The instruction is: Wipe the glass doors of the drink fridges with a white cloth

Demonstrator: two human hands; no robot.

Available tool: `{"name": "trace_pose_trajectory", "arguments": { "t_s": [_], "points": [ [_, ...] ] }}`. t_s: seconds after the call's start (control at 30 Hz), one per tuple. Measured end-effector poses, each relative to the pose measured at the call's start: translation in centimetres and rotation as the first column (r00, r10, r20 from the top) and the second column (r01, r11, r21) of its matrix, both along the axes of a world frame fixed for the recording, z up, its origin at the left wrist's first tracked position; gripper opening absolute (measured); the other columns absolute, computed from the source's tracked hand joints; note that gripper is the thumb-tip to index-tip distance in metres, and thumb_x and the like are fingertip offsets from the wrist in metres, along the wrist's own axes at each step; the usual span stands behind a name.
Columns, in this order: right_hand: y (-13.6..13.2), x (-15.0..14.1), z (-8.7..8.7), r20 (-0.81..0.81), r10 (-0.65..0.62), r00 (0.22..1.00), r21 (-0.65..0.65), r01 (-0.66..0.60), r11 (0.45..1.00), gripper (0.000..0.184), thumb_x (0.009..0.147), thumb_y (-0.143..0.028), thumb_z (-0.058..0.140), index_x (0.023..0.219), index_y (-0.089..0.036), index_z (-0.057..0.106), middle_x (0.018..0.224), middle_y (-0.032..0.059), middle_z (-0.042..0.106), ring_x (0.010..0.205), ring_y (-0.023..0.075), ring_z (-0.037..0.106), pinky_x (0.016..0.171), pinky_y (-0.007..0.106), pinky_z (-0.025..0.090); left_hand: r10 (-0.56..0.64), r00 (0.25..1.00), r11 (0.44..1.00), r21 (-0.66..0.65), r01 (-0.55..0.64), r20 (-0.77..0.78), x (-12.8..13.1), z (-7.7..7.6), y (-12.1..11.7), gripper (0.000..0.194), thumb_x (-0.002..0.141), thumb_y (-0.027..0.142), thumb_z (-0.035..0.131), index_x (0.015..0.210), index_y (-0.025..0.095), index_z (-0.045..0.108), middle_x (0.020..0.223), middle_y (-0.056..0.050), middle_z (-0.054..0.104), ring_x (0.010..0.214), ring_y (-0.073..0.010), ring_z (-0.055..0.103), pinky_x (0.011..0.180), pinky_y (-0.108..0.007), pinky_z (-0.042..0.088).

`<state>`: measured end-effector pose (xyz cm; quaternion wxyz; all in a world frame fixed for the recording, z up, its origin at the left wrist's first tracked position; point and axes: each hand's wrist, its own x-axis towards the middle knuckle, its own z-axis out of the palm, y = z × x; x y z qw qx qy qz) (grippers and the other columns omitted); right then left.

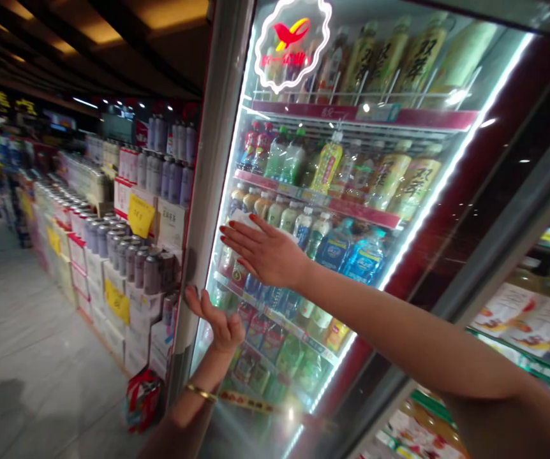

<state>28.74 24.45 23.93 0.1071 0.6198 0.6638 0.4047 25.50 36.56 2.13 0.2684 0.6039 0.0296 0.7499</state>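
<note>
A lit drinks fridge stands before me, its glass door (pixel 351 210) showing shelves of bottles (pixel 332 245). My right hand (pixel 263 252) lies flat against the glass, fingers stretched out and apart, holding nothing. Lower down, my left hand (pixel 215 319), a gold bangle (pixel 201 392) on its wrist, is open with the fingers curled round the left edge of the door by the grey frame (pixel 210 191). Nothing is in either hand.
Left of the fridge, stacked cartons topped with rows of cans (pixel 126 252) and yellow price tags (pixel 140 215) line a tiled aisle (pixel 21 331). A red bag (pixel 141 398) sits on the floor by the fridge's foot. Another cooler (pixel 533 312) stands to the right.
</note>
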Motion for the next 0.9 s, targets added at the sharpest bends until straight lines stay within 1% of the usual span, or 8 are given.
{"name": "trace_pose_trajectory", "arguments": {
  "t_s": [0.23, 0.43, 0.53, 0.6, 0.67, 0.8, 0.83, 0.9],
  "points": [
    [0.8, -0.8, -3.3, 0.036, 0.068, 0.997, -0.312, -0.054, 0.949, 0.052, 0.115, -0.027, 0.046, 0.161, -0.005, 0.056, 0.172, 0.0109, 0.056, 0.164, 0.0205, 0.048, 0.145, 0.042, 0.028, 0.032, 0.999, 0.999, 0.015, -0.031, -0.040, -0.4, -0.2, 0.3, 0.076, 0.111, 0.055, 0.030, 0.171, 0.011, 0.016, 0.181, -0.031, 0.001, 0.174, -0.0496, 0.001, 0.143, -0.072, 0.012],
    [2.0, -1.2, -2.7, -0.006, -0.087, 0.996, 0.079, 0.087, 0.993, 0.057, 0.118, -0.029, 0.036, 0.171, -0.007, 0.042, 0.181, 0.0103, 0.042, 0.172, 0.0206, 0.033, 0.147, 0.048, 0.022, 0.054, 0.996, 0.993, 0.110, -0.046, -0.064, -0.9, -0.4, 0.9, 0.074, 0.112, 0.043, 0.034, 0.173, 0.008, 0.008, 0.182, -0.032, -0.009, 0.173, -0.0515, -0.002, 0.142, -0.074, 0.014],
    [-2.0, -1.0, -6.0, 0.124, -0.041, 0.991, -0.053, 0.048, 0.997, 0.053, 0.117, -0.031, 0.040, 0.166, -0.014, 0.053, 0.178, 0.0031, 0.048, 0.168, 0.0149, 0.041, 0.145, 0.038, 0.027, 0.032, 0.994, 0.980, 0.197, -0.012, -0.101, -1.1, 0.5, 0.9, 0.077, 0.110, 0.031, 0.043, 0.178, 0.016, 0.009, 0.186, -0.026, -0.003, 0.176, -0.0450, 0.003, 0.142, -0.075, 0.012],
    [-8.1, -0.6, -7.4, 0.185, -0.106, 0.977, 0.103, 0.088, 0.991, 0.053, 0.116, -0.038, 0.043, 0.167, -0.027, 0.054, 0.179, -0.0055, 0.047, 0.168, 0.0124, 0.040, 0.144, 0.036, 0.027, 0.012, 0.984, 0.964, 0.264, 0.036, -0.180, -1.2, 1.4, 0.3, 0.076, 0.107, 0.026, 0.052, 0.178, 0.025, 0.024, 0.187, -0.020, 0.016, 0.176, -0.0416, 0.012, 0.142, -0.075, 0.010],
    [-15.2, -0.1, -7.1, 0.112, -0.313, 0.943, 0.512, 0.215, 0.831, 0.057, 0.115, -0.046, 0.046, 0.172, -0.041, 0.043, 0.183, -0.0107, 0.038, 0.172, 0.0141, 0.032, 0.145, 0.039, 0.022, 0.038, 0.966, 0.948, 0.314, 0.046, -0.257, -1.3, 2.4, -0.8, 0.075, 0.105, 0.026, 0.059, 0.176, 0.031, 0.033, 0.183, -0.016, 0.033, 0.176, -0.0403, 0.012, 0.142, -0.078, 0.005],
    [-21.7, 0.5, -6.3, -0.138, -0.453, 0.881, 0.872, 0.325, 0.366, 0.079, 0.114, -0.028, 0.041, 0.182, -0.018, 0.003, 0.189, 0.0196, 0.003, 0.177, 0.0363, 0.000, 0.140, 0.076, 0.009, 0.161, 0.956, 0.934, 0.350, -0.067, -0.247, -1.9, 3.4, -2.8, 0.082, 0.104, 0.031, 0.062, 0.178, 0.027, 0.027, 0.182, -0.017, 0.034, 0.177, -0.0373, 0.001, 0.140, -0.079, 0.001],
    [-20.9, 0.4, -7.5, -0.180, -0.459, 0.870, 0.887, 0.345, 0.306, 0.081, 0.113, -0.028, 0.040, 0.182, -0.015, -0.001, 0.188, 0.0222, 0.000, 0.177, 0.0387, -0.001, 0.138, 0.080, 0.010, 0.177, 0.956, 0.934, 0.347, -0.088, -0.234, -2.2, 3.5, -3.0, 0.082, 0.104, 0.032, 0.062, 0.178, 0.026, 0.027, 0.183, -0.018, 0.033, 0.178, -0.0366, 0.002, 0.141, -0.078, 0.002],
    [-18.0, -0.5, -11.8, -0.218, -0.465, 0.858, 0.862, 0.392, 0.320, 0.083, 0.111, -0.032, 0.045, 0.183, -0.018, 0.004, 0.188, 0.0186, 0.009, 0.176, 0.0383, 0.004, 0.139, 0.078, 0.015, 0.195, 0.952, 0.934, 0.342, -0.107, -0.235, -2.8, 3.2, -2.9, 0.081, 0.104, 0.032, 0.062, 0.178, 0.026, 0.029, 0.183, -0.017, 0.033, 0.178, -0.0364, 0.004, 0.141, -0.077, 0.004]
  ]
}}
